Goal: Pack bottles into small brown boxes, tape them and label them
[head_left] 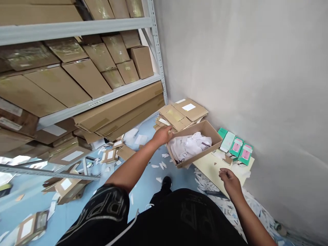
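Observation:
My left hand [163,135] grips the left rim of an open cardboard box [189,159]. Crumpled white paper [196,143] fills most of the box, with something dark partly showing beneath it. To the right, my right hand [230,182] hovers above a cream-coloured table top [212,170], its fingers curled towards the thumb; whether anything small is between them I cannot make out. Behind that hand, against the wall, lie several green packs [236,147], two with pink fronts.
Flattened cardboard [188,108] is stacked in the corner behind the box. Metal shelving [123,89] full of taped cartons stands on the left. Paper scraps and small cartons [109,155] litter the blue floor. Shredded paper [210,184] is heaped around the table.

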Available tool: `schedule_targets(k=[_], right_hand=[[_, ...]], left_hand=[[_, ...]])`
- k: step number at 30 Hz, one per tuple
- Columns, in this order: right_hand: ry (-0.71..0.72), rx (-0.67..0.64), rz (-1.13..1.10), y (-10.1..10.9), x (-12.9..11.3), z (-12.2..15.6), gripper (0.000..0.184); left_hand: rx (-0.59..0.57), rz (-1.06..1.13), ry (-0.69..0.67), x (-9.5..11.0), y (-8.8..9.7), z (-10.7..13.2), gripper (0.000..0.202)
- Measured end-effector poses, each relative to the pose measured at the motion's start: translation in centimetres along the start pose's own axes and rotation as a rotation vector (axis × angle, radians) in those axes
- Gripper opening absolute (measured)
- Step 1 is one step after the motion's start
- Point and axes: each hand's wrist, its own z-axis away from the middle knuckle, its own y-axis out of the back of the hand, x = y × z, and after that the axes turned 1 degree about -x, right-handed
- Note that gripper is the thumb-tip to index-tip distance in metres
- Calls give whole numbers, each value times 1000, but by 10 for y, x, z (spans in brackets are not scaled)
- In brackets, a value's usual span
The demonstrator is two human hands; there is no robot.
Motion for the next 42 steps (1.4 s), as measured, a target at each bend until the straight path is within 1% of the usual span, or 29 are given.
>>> schedule_targets(k=[2,4,6,7,8,10,13,15,18,20,22,24,28,30,33,35,39,42], right_hand=[[-30,63,7,-15,-7,-8,46],[-74,142,5,-30,-16,-11,46],[-114,224,-18,-47,-28,-7,46],[-129,262,-30,-55,-34,-3,46],[-144,295,-34,-63,-41,2,46],[-178,355,-15,-75,-53,13,44],[-202,426,42,-84,-63,27,43],[-202,458,49,-85,-65,33,44],[-203,495,28,-85,-71,35,46],[-194,507,45,-88,-79,34,47],[-169,509,68,-92,-88,34,46],[-136,506,74,-98,-96,34,45],[-103,494,95,-104,-104,39,43],[-100,489,103,-105,-105,42,43],[-99,476,111,-104,-106,46,44],[-102,466,117,-103,-105,47,44],[-93,443,136,-103,-99,48,45],[-64,400,168,-103,-89,49,45]], left_hand=[[-68,-170,-16,-43,-6,-41,52],[-144,-266,-66,-81,-19,-80,66],[-230,-309,-144,-112,-35,-114,77],[-274,-314,-188,-125,-42,-128,79],[-314,-308,-231,-136,-50,-140,78],[-366,-271,-315,-154,-62,-158,69],[-385,-219,-442,-173,-72,-171,54],[-381,-188,-527,-180,-72,-175,50],[-362,-120,-635,-181,-64,-180,46],[-348,-101,-696,-175,-54,-185,45],[-337,-92,-736,-165,-43,-190,44],[-309,-79,-744,-151,-29,-196,43],[-189,-112,-726,-122,-4,-205,39],[-100,-106,-691,-109,8,-208,39],[74,-28,-574,-93,23,-214,39],[167,28,-505,-85,34,-219,38],[313,129,-426,-79,64,-228,32],[505,258,-318,-81,92,-230,30]])
